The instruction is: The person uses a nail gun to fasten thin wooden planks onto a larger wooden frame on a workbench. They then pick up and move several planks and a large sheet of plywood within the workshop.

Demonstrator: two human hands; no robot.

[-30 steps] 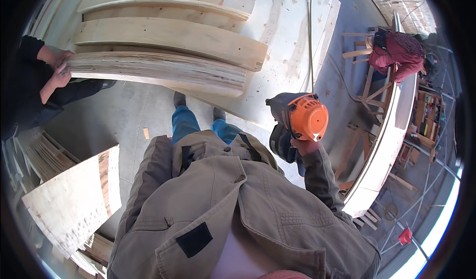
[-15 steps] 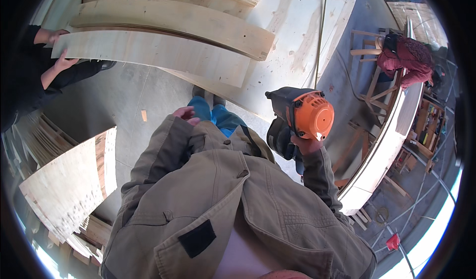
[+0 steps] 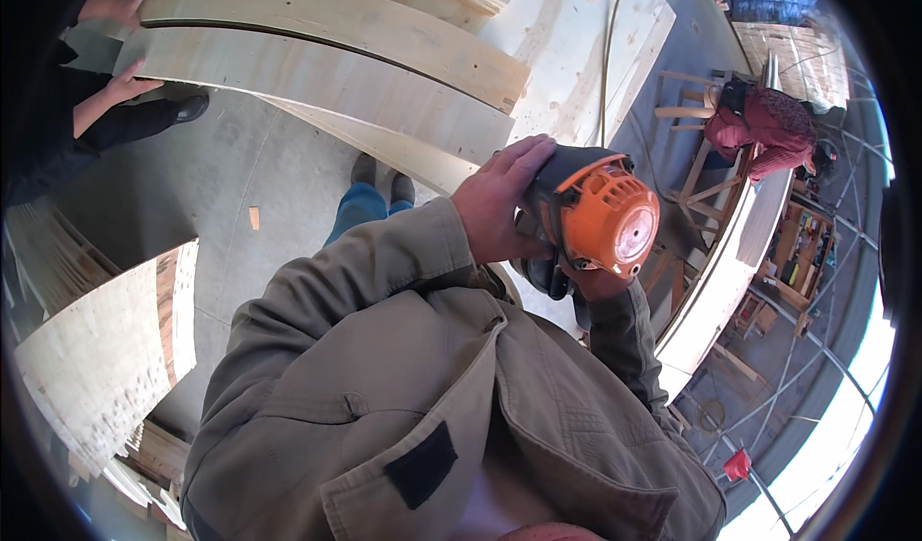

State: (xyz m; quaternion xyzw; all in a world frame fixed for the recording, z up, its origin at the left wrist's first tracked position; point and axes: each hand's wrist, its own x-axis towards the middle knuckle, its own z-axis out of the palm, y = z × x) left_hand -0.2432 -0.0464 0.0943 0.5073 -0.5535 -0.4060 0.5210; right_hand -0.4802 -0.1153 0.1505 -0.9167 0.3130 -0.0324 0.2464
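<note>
An orange and black nail gun point(image 3: 607, 216) is held up in front of my body, near the edge of the plywood. My right hand point(image 3: 603, 284) is wrapped round its handle from below, mostly hidden behind the orange cap. Against the tool's black body, my left hand point(image 3: 495, 205) grips from the left side, thumb beneath and fingers over the top. Just beyond lies a curved plywood strip point(image 3: 317, 87), with a second curved strip point(image 3: 336, 30) behind it. A co-worker's hand point(image 3: 130, 85) touches the nearer strip's left end, and their other hand point(image 3: 115, 3) is by the farther one.
A large plywood sheet point(image 3: 567, 75) lies under the strips, with a hose point(image 3: 607, 56) across it. Curved panels point(image 3: 106, 349) are stacked at left. At right a long curved piece point(image 3: 740, 272) rests on wooden stands, a dark red jacket point(image 3: 768, 128) over it.
My left hand has come up from my waist to the nail gun and taken hold of it. The nearer strip has shifted toward the farther one, and the co-worker's hands have moved apart.
</note>
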